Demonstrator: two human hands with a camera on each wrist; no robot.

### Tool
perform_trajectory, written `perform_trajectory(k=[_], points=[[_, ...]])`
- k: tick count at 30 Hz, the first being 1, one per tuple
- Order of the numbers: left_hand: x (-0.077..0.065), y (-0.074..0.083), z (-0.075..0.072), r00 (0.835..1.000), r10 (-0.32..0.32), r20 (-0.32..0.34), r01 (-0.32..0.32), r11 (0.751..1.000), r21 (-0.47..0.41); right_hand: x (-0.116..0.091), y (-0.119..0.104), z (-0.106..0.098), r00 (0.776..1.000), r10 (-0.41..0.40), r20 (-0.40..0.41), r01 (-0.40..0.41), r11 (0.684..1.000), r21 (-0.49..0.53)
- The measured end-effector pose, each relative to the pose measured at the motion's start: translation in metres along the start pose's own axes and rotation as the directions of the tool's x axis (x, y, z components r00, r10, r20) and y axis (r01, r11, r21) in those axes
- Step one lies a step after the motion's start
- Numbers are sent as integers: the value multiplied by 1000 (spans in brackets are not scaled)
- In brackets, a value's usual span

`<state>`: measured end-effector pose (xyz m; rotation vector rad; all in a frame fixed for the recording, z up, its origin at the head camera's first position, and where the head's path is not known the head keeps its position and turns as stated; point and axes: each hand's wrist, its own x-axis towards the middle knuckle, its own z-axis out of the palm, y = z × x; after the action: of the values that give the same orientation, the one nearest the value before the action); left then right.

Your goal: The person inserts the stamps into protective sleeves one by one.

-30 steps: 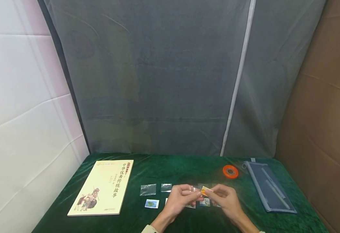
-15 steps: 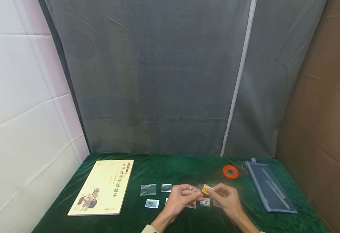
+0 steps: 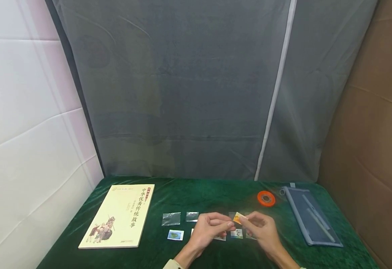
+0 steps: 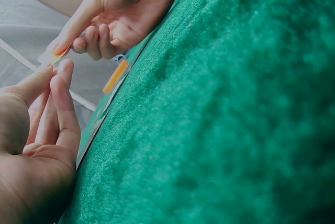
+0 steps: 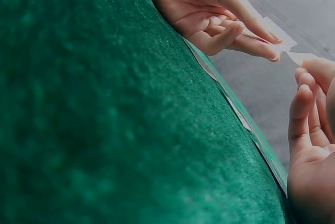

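Observation:
My left hand (image 3: 210,231) pinches a small clear plastic sleeve (image 5: 281,33) between thumb and fingertips; the sleeve hardly shows in the head view. Facing it, my right hand (image 3: 262,231) holds a small orange and yellow stamp (image 3: 238,218) by its edge between thumb and index finger. In the right wrist view the stamp's corner (image 5: 297,56) points at the sleeve's edge, very close; whether they touch I cannot tell. Beneath the hands lies a row of stamps, among them one with an island (image 3: 175,235) and a blue-green one (image 3: 236,233); others are partly hidden.
Clear sleeves (image 3: 171,219) lie behind the stamps, another small sleeve (image 3: 192,216) beside them. A book (image 3: 117,216) occupies the left side of the green cloth (image 3: 196,194). To the right are an orange ring-shaped roll (image 3: 266,198) and a blue zip pouch (image 3: 311,216) with slim tools inside.
The stamp in my right hand has shifted slightly right, away from the left fingertips, and more of its face shows. The left hand has barely moved.

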<state>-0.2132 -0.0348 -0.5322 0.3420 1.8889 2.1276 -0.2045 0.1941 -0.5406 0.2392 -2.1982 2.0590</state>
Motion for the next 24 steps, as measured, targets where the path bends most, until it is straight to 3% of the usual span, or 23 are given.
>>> perform_trajectory(k=[15,24], points=[[-2,2,2,1000,-7,7,7,1000,-25,-2,-4,1,998,12,60,-11,1000,-24],[-2,5,3,999,-14,-30,14,1000,-9,-2,-4,1,998,-12,69,15,999,-44]])
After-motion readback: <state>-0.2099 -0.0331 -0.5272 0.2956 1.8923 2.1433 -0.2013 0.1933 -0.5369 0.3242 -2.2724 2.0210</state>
